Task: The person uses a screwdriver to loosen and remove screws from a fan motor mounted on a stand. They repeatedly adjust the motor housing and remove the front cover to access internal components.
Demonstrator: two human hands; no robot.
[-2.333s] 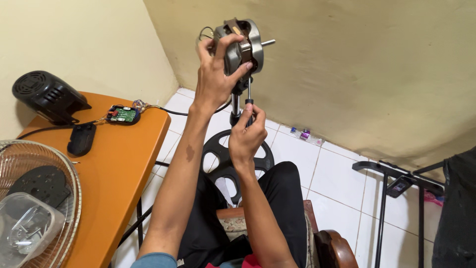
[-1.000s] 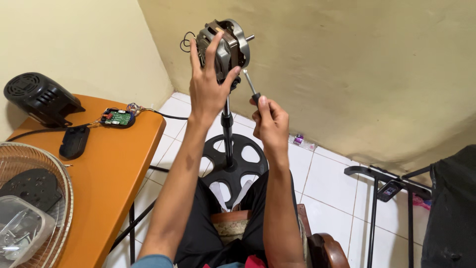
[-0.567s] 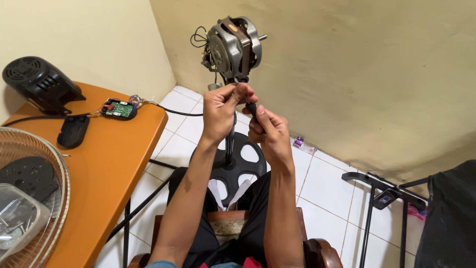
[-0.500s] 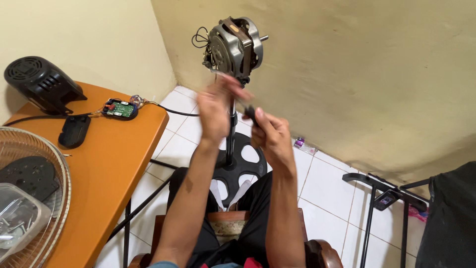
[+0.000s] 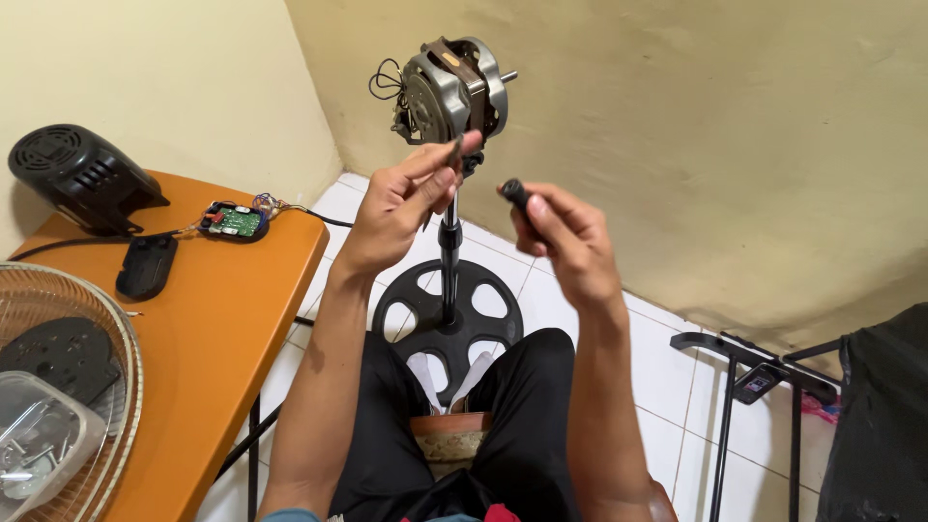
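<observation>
A bare grey fan motor (image 5: pixel 452 89) with its shaft pointing right sits atop a black stand pole (image 5: pixel 449 261). Just below the motor, my left hand (image 5: pixel 398 205) pinches a thin grey metal shaft (image 5: pixel 450 152) between thumb and fingertips. My right hand (image 5: pixel 565 242) is a little to the right and apart from it, closed around a short black screwdriver handle (image 5: pixel 515 191). The two pieces are separate and do not touch. The pole rises from a round black fan base (image 5: pixel 447 314) on the tiled floor between my knees.
An orange table (image 5: pixel 208 319) at left carries a black motor cover (image 5: pixel 82 176), a green circuit board (image 5: pixel 232 221) with wires, a black plastic piece (image 5: pixel 145 267), a wire fan grille (image 5: pixel 92 406) and a clear box of small parts (image 5: pixel 39 440). A black metal rack (image 5: pixel 744 387) stands at right.
My left hand let go of the motor and came down to the screwdriver. The metal shaft is now in my left hand, apart from the black handle in my right.
</observation>
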